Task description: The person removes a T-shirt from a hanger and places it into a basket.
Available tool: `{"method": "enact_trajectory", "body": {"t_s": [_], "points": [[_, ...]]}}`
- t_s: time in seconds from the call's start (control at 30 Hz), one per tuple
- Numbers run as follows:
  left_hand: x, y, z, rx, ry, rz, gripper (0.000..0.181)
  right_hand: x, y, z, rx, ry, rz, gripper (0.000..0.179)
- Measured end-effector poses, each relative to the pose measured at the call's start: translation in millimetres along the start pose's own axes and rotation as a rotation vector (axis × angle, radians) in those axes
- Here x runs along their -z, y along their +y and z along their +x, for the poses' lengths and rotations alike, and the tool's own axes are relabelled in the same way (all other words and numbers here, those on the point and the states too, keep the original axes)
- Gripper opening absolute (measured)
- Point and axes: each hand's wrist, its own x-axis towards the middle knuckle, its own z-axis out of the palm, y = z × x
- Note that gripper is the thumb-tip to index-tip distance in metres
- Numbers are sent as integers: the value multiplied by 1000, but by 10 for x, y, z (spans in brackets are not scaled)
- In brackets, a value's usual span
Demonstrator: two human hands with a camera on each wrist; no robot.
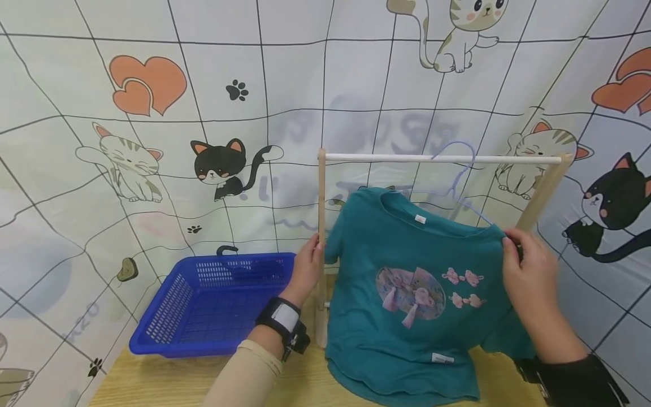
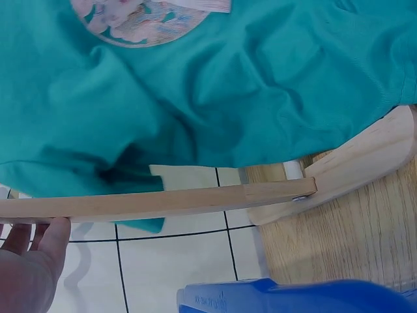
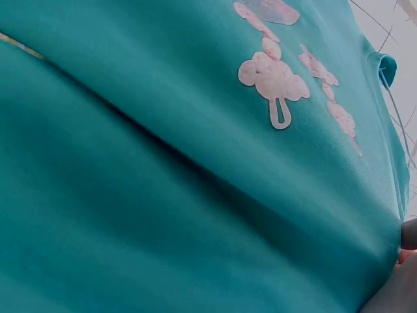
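While a teal short-sleeved T-shirt (image 1: 417,249) with pink printed motifs is hung at a pale wooden clothes rack (image 1: 322,209), one shoulder of it is pinched between the thumb and fingers of the right hand (image 1: 531,277), and the rack's left post is gripped by the left hand (image 1: 305,268). Most of the thin pale-blue hanger (image 1: 454,192) is hidden inside the shirt; its hook is seen over the white rod (image 1: 376,158), but its part at the neckline is hard to make out. The rack's right post is partly covered by the shirt and the right hand. In the right wrist view, the frame is nearly filled by teal cloth, and the hand is cut off at the edge. In the left wrist view, the fingertips are partly hidden by the post.

Beneath, a light wood-grain surface (image 1: 168,379) is shown, its front edge cut off. To the left of the rack, a shallow blue plastic basket (image 1: 218,311) with perforated sides is set, partly covered by the left arm. The background is filled by a rippled white sheet (image 1: 290,73) printed with black grid lines, cartoon cats, orange hearts and paw prints; faint bluish lettering on it cannot be read.
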Motion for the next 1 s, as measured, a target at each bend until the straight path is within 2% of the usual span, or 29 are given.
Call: {"method": "enact_trajectory", "body": {"t_s": [0.1, 0.3, 0.43, 0.7, 0.83, 0.9, 1.0], "points": [[1, 11, -7, 4, 3, -2, 47, 7, 57, -77, -1, -34, -15, 31], [10, 28, -21, 24, 8, -11, 46, -35, 195, -256, 61, -93, -53, 28], [4, 24, -15, 30, 17, -10, 46, -52, 261, -332, 57, -129, -64, 27], [-18, 9, -21, 27, 62, -17, 44, -58, 341, -415, 73, -180, -12, 28], [-42, 25, -37, 25, 68, -32, 45, -40, 382, -445, 106, -215, 12, 28], [-54, 48, -55, 36, 91, -53, 49, -30, 408, -453, 127, -220, 9, 27], [-81, 67, -88, 42, 175, -87, 60, -11, 448, -454, 140, -236, 10, 26]]}}
